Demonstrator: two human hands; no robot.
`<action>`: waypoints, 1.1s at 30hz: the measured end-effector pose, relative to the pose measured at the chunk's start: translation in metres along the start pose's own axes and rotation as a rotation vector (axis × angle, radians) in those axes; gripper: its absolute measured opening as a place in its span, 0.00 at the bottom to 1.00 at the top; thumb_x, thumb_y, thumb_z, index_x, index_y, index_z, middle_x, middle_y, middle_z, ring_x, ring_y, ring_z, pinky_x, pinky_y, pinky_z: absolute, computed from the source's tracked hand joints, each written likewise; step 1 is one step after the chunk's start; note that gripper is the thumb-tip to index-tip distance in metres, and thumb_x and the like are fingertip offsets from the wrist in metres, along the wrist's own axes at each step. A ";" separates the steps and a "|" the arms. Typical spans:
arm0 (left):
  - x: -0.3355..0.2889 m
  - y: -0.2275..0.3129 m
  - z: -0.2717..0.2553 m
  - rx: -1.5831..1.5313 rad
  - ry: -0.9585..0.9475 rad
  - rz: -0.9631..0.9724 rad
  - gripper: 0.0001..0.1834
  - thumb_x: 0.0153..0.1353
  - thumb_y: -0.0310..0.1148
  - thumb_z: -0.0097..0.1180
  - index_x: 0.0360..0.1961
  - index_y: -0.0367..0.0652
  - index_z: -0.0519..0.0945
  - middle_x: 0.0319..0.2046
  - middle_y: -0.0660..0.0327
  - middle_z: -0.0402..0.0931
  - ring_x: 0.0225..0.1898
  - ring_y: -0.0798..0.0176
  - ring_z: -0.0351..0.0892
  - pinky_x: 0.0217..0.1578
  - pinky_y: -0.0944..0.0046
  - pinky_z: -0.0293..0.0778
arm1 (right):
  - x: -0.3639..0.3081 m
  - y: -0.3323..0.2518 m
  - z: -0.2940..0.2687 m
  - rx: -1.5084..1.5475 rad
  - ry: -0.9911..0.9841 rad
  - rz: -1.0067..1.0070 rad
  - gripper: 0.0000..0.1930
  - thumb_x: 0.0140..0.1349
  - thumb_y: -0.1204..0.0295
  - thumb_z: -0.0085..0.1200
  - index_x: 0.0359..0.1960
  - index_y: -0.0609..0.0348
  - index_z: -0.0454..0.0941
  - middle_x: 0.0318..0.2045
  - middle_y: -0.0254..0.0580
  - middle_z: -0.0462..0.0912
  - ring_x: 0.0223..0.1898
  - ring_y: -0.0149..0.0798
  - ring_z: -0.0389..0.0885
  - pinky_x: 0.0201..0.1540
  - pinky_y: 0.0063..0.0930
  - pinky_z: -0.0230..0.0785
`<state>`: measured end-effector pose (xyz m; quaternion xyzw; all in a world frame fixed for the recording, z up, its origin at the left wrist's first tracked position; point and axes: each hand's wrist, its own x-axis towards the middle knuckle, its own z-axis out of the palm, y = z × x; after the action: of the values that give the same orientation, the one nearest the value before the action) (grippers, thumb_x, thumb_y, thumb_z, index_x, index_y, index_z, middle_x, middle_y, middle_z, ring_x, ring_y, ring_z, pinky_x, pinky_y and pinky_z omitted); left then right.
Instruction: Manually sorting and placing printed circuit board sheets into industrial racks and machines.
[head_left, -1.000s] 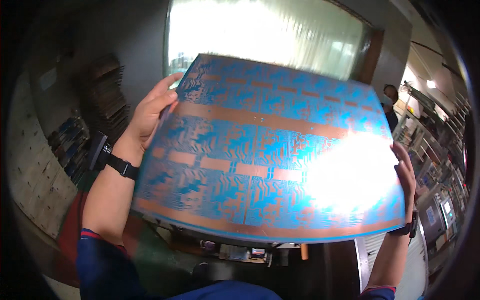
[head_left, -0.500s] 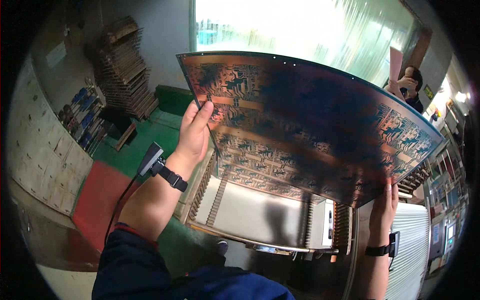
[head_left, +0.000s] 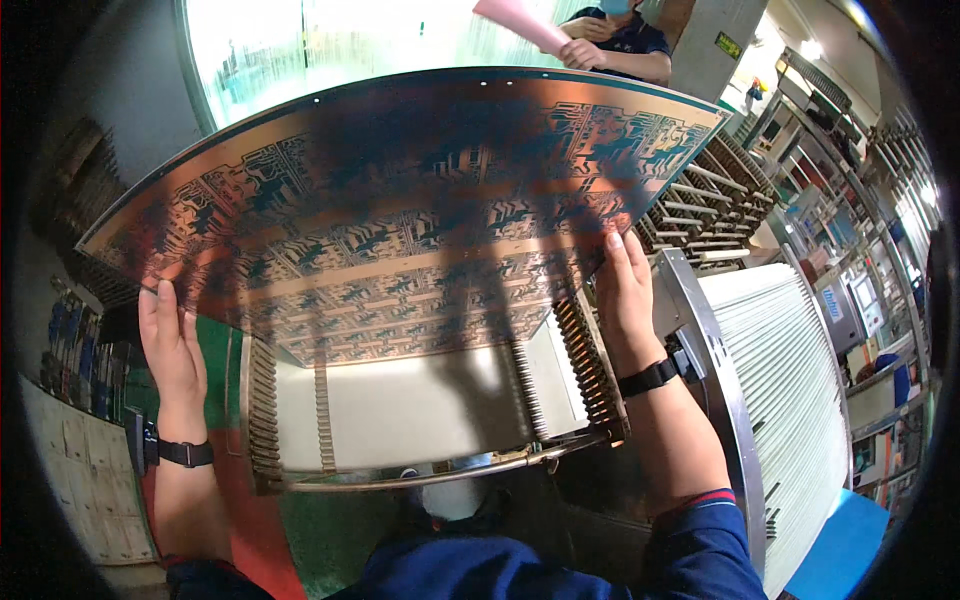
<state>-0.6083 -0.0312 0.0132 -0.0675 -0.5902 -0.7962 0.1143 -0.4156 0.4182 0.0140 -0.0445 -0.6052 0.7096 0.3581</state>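
Observation:
A large copper-coloured circuit board panel (head_left: pixel 370 225) with dark trace patterns spans the space before me, tilted, its far edge raised. My left hand (head_left: pixel 175 345) grips its left edge near the lower corner, and my right hand (head_left: pixel 625 285) holds the right edge; both are closed on it. Under the panel stands a rack (head_left: pixel 400 410) with a pale floor and coiled, slotted rows along its sides. The patterned copper surface reaches down to the rack's back; I cannot tell whether a second panel stands there. Shadows of the arms fall across the board.
Beyond the panel, a person (head_left: pixel 620 45) holds a pink sheet (head_left: pixel 520 25). At right is a metal-framed unit with many white slats (head_left: pixel 775 380), near a blue sheet (head_left: pixel 840 545). Stacked slotted racks (head_left: pixel 700 200) stand behind it. Pale cabinets (head_left: pixel 85 480) are at left.
The view has swung right, and the panel now lies more level from side to side, centred over the rack. Both hands keep their grip on its edges. The other person now shows more fully.

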 end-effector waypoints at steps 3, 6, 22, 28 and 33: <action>0.001 0.001 -0.001 0.068 -0.020 0.009 0.18 0.72 0.42 0.53 0.57 0.43 0.73 0.51 0.69 0.74 0.48 0.76 0.71 0.50 0.73 0.65 | -0.001 0.006 -0.012 -0.026 -0.026 0.019 0.20 0.74 0.66 0.48 0.62 0.65 0.70 0.57 0.36 0.76 0.58 0.29 0.72 0.64 0.26 0.59; -0.003 0.001 0.010 0.398 -0.229 0.155 0.12 0.69 0.35 0.55 0.49 0.41 0.76 0.43 0.66 0.75 0.46 0.74 0.68 0.51 0.68 0.65 | -0.012 0.014 -0.044 -0.198 -0.014 0.107 0.16 0.71 0.70 0.51 0.56 0.64 0.73 0.51 0.33 0.78 0.54 0.29 0.73 0.60 0.24 0.62; -0.191 -0.055 0.044 0.503 -1.027 0.314 0.13 0.61 0.37 0.62 0.44 0.45 0.78 0.34 0.56 0.78 0.38 0.52 0.81 0.44 0.55 0.77 | 0.076 -0.074 0.007 -0.743 -0.165 -0.159 0.19 0.66 0.74 0.55 0.56 0.66 0.70 0.42 0.43 0.80 0.45 0.32 0.78 0.51 0.27 0.71; -0.218 -0.035 0.079 0.638 -1.416 0.083 0.20 0.61 0.39 0.59 0.51 0.41 0.77 0.48 0.47 0.77 0.50 0.41 0.76 0.49 0.46 0.74 | 0.037 -0.066 -0.038 -0.706 -0.128 -0.029 0.20 0.66 0.75 0.55 0.58 0.66 0.69 0.42 0.42 0.80 0.46 0.32 0.78 0.51 0.25 0.70; -0.243 -0.028 0.108 0.747 -1.534 -0.008 0.24 0.62 0.42 0.56 0.56 0.41 0.74 0.48 0.46 0.78 0.49 0.41 0.78 0.49 0.46 0.75 | 0.011 -0.071 -0.109 -0.839 0.022 -0.014 0.18 0.65 0.75 0.55 0.56 0.63 0.71 0.41 0.40 0.81 0.45 0.32 0.78 0.48 0.26 0.72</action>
<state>-0.3844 0.1046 -0.0402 -0.5441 -0.7284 -0.2834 -0.3051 -0.3369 0.5152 0.0526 -0.1901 -0.8381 0.3986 0.3203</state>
